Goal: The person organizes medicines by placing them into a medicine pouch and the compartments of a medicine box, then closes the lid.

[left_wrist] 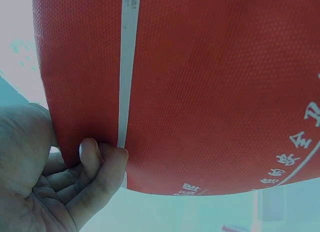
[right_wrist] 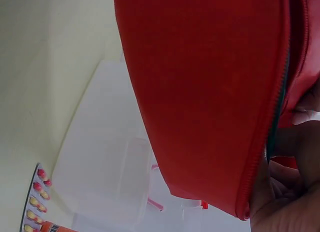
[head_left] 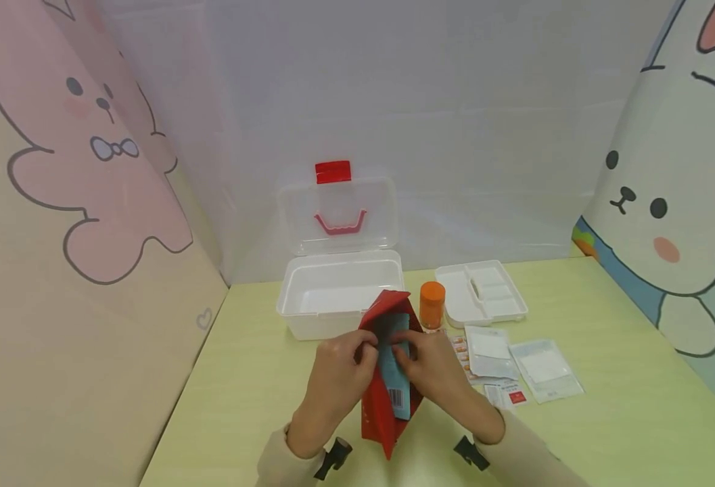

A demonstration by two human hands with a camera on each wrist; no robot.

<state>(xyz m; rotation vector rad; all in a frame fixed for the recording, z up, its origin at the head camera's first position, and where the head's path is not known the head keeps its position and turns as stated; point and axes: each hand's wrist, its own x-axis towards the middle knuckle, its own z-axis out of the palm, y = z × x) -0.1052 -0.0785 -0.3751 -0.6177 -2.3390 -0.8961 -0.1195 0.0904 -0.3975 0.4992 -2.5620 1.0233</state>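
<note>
Both hands are at a red zip pouch (head_left: 377, 416), raised in front of the body with its mouth spread. The left hand (head_left: 340, 368) pinches the pouch's left edge; in the left wrist view its fingertips meet beside a white strip (left_wrist: 127, 72). On the opposite side, the right hand (head_left: 437, 368) grips the zipper edge, where its fingers reach just inside the opening in the right wrist view. Within the pouch stands a light blue packet (head_left: 401, 391) with a barcode near its lower end. The right fingertips overlap this packet's upper part in the head view.
Behind stands a white plastic box (head_left: 302, 330), its clear lid (head_left: 293, 223) raised. To the right are an orange-capped bottle (head_left: 432, 308), a white divided tray (head_left: 454, 279), a capsule blister pack (head_left: 459, 348), and white packets, one (head_left: 546, 368) lying outermost. Patterned curtains surround the table.
</note>
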